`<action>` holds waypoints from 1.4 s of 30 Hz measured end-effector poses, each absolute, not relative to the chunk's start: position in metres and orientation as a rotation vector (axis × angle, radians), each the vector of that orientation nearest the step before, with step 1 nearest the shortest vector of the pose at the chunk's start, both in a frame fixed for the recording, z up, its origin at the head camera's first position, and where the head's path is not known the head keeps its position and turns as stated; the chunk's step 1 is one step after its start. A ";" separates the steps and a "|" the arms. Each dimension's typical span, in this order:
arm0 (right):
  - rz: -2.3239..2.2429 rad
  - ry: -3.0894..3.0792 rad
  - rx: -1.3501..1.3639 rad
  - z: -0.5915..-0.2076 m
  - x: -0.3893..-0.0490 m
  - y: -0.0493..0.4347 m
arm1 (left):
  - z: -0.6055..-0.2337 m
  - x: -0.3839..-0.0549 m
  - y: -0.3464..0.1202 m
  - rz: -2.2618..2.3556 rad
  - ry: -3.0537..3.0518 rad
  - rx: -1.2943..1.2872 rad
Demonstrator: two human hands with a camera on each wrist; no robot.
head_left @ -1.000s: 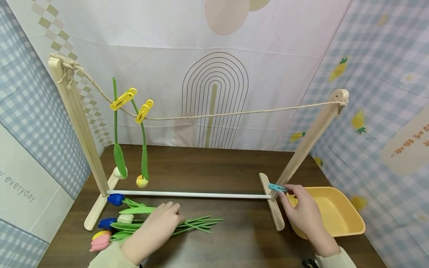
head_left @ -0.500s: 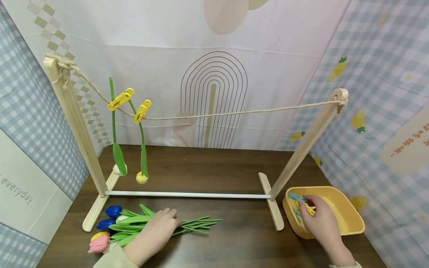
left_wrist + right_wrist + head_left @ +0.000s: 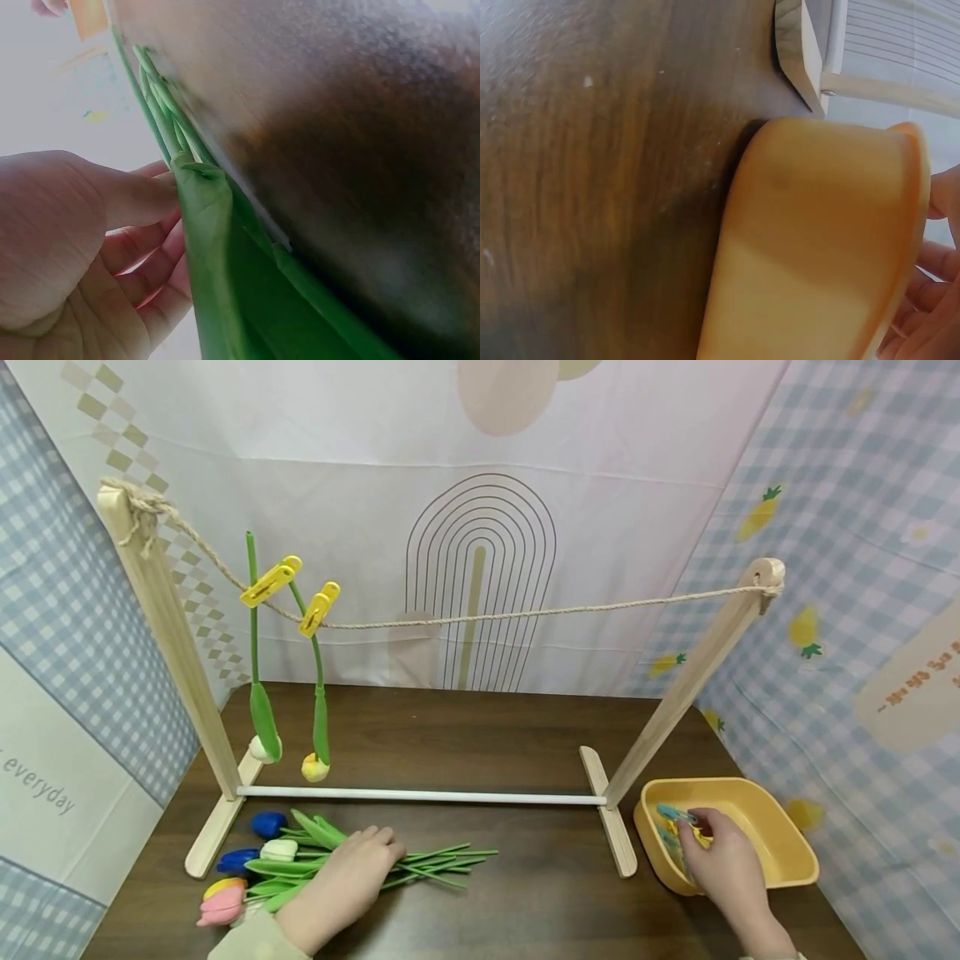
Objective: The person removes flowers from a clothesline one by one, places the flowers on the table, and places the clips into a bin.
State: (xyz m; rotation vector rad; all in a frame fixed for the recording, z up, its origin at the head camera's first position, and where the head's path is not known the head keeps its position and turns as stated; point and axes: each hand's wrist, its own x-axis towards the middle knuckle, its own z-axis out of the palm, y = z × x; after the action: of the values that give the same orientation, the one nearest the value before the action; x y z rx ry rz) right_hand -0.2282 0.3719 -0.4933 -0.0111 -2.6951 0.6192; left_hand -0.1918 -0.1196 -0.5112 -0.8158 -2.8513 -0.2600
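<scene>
In the head view my left hand [image 3: 352, 872] lies over a bunch of artificial tulips [image 3: 438, 862] on the table, thumb and fingers pinching green stems [image 3: 169, 124] in the left wrist view. Blue, white, pink and yellow heads point left. Over the yellow basin [image 3: 772, 827] at the right, my right hand [image 3: 723, 852] pinches a light blue clothespin [image 3: 673, 812]; more clothespins show beneath it. The right wrist view has the basin's wall hiding its fingertips. Two tulips hang head down from the rope [image 3: 480, 620], a white [image 3: 264, 748] and a yellow one [image 3: 315, 767], each under a yellow clothespin [image 3: 318, 610].
A wooden stand carries the rope between a left post [image 3: 176, 652] and a right post [image 3: 690, 681]. A white rod [image 3: 420, 795] joins their feet, low above the brown table [image 3: 465, 735]. The basin sits right beside the right foot [image 3: 618, 843]. Printed cloths hang behind and at both sides.
My right hand has moved right and down from the right post to the basin, with the blue clothespin. Near my left hand, the upper blue tulip and some leaves have shifted slightly.
</scene>
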 end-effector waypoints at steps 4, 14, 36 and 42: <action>0.589 -2.689 -0.010 -0.496 -0.229 0.376 | -0.511 -0.192 -0.121 -0.275 -2.844 -0.820; 0.559 -2.781 -0.014 -0.500 -0.228 0.385 | -0.509 -0.192 -0.121 -0.277 -2.797 -0.827; 0.601 -2.754 0.001 -0.501 -0.228 0.384 | -0.498 -0.194 -0.124 -0.424 -2.802 -0.873; 0.608 -2.677 0.049 -0.495 -0.229 0.377 | -0.496 -0.193 -0.125 -0.431 -2.808 -0.861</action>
State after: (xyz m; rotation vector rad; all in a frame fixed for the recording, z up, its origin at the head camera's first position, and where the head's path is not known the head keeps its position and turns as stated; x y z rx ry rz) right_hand -0.2293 0.3767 -0.4953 0.0491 -2.6774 0.6085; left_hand -0.1927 -0.1254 -0.4961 -0.8605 -2.8080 -0.4308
